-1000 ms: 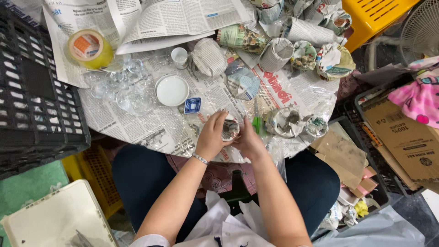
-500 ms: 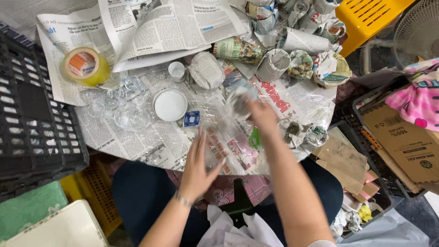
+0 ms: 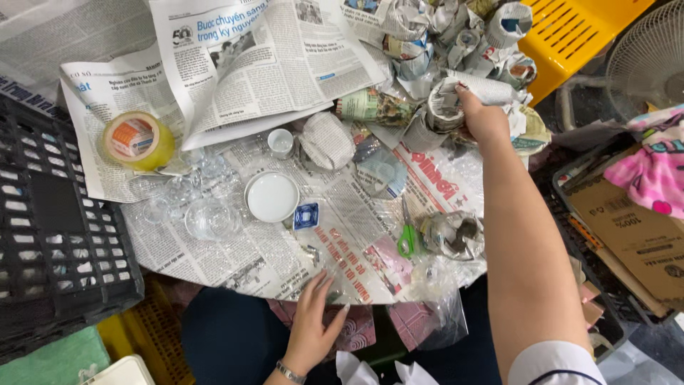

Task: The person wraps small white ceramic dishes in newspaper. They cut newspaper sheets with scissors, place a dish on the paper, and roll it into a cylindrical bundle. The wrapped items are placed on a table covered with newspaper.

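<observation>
Nearest the camera, the left hand rests at the near edge of the table, which is spread with newspaper. Its fingers are spread and flat on the paper, holding nothing. A bracelet circles the wrist.

Just beyond lie green-handled scissors, their blades pointing away from the person, and beside them to the right a crumpled paper wad. Left of the scissors sit a small blue square dish, a round white saucer and a clear glass bowl, with more clear glassware next to it. A small white cup stands behind the saucer, and a roll of yellow tape lies farther left. A black crate stands at the table's left side.

Farther out, the right arm stretches across the table. The right hand closes over a wrapped bundle of newspaper, fingers curled on its right side and top. The bundle sits left of the palm, touching it. Its long axis looks to run roughly left to right, with its open, crumpled end turned left; how firmly it is gripped cannot be told.

Beyond it lies a heap of similar wrapped pieces, and a yellow crate at the far right.
</observation>
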